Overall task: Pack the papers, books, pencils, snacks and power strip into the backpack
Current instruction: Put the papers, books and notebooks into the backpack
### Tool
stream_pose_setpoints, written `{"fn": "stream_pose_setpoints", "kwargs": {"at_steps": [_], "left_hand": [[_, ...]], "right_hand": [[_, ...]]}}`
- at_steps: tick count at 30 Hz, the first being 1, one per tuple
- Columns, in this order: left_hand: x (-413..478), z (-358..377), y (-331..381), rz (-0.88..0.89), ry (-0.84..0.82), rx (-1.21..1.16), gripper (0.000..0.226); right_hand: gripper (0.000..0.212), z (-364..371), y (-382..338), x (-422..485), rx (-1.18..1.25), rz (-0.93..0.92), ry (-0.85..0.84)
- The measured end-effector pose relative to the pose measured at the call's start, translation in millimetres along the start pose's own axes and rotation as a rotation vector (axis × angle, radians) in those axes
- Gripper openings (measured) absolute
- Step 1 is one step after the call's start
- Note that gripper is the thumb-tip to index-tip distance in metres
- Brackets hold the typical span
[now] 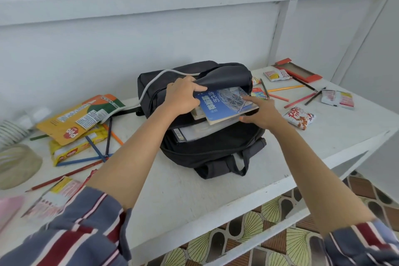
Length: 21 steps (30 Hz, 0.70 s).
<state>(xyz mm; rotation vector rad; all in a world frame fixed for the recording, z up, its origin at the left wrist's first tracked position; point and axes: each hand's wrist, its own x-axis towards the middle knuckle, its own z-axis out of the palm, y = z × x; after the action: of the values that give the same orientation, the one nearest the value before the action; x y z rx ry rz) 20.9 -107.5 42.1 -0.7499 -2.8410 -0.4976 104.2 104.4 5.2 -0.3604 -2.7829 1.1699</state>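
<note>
A black backpack [207, 153] lies on the white table [194, 192] with its main compartment unzipped. A blue book [218, 106] sticks halfway out of the opening, on top of another book and papers in a clear sleeve [194, 133]. My left hand [183, 97] holds up the backpack's upper flap at the opening. My right hand [261, 112] grips the blue book's right corner, forefinger stretched across its cover. A white cable [151, 86] runs over the backpack's top. Snack packets [79, 116] and coloured pencils [95, 157] lie to the left. More snacks [299, 117] and pencils [298, 100] lie to the right.
A red and brown flat box [298, 70] sits at the far right corner. Striped bowls [11, 131] and a pale bowl [17, 166] stand at the left edge. The white wall is close behind the backpack. The table's front edge drops to a patterned floor [269, 233].
</note>
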Motion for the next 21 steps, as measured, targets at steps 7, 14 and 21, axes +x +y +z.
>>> {"fn": "stream_pose_setpoints", "kwargs": {"at_steps": [7,14,21], "left_hand": [[-1,-1,-3,0.015,-0.015,-0.023,0.049],[-1,-2,-5,0.011,-0.006,-0.05,0.048],[-2,-4,-4,-0.002,-0.02,-0.082,0.048]], "right_hand": [[0.041,27,24,18,-0.185,-0.406,0.054],[0.034,27,31,47,-0.234,-0.501,0.051],[0.035,27,23,73,-0.265,-0.537,0.009]]}}
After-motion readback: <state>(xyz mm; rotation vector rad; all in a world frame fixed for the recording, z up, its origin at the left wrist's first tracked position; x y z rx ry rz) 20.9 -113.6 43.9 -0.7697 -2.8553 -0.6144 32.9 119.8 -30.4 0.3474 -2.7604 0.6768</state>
